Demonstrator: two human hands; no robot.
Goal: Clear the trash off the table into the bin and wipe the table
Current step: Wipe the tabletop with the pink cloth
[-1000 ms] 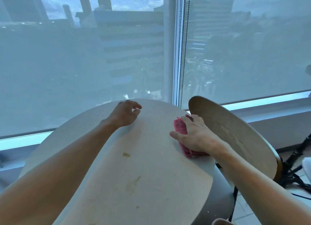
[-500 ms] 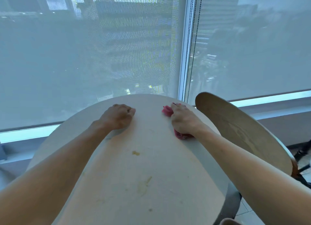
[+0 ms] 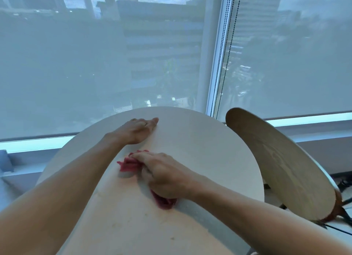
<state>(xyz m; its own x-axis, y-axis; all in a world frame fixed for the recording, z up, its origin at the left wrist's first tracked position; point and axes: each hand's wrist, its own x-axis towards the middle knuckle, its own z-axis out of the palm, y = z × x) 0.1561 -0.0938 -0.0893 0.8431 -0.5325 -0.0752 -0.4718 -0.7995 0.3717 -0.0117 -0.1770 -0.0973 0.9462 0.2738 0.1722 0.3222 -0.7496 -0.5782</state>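
Observation:
A round white table (image 3: 205,144) fills the middle of the head view. My right hand (image 3: 163,174) presses a crumpled pink cloth (image 3: 129,164) onto the table's centre; the cloth sticks out on both sides of the hand. My left hand (image 3: 137,130) lies flat on the tabletop near the far edge, fingers stretched out, holding nothing. Faint yellowish smears and small specks (image 3: 172,238) mark the near part of the table. No bin is in view.
A round wooden chair back (image 3: 276,165) stands close to the table's right side. A large window with roller blinds and hanging bead chains (image 3: 219,64) runs behind the table, above a low sill (image 3: 34,144). Dark cables and stand legs (image 3: 342,207) lie on the floor at right.
My right hand has dragged the pink cloth from the far right edge back to the table's centre, over the small yellow spot. My left hand has opened from a loose fist to flat.

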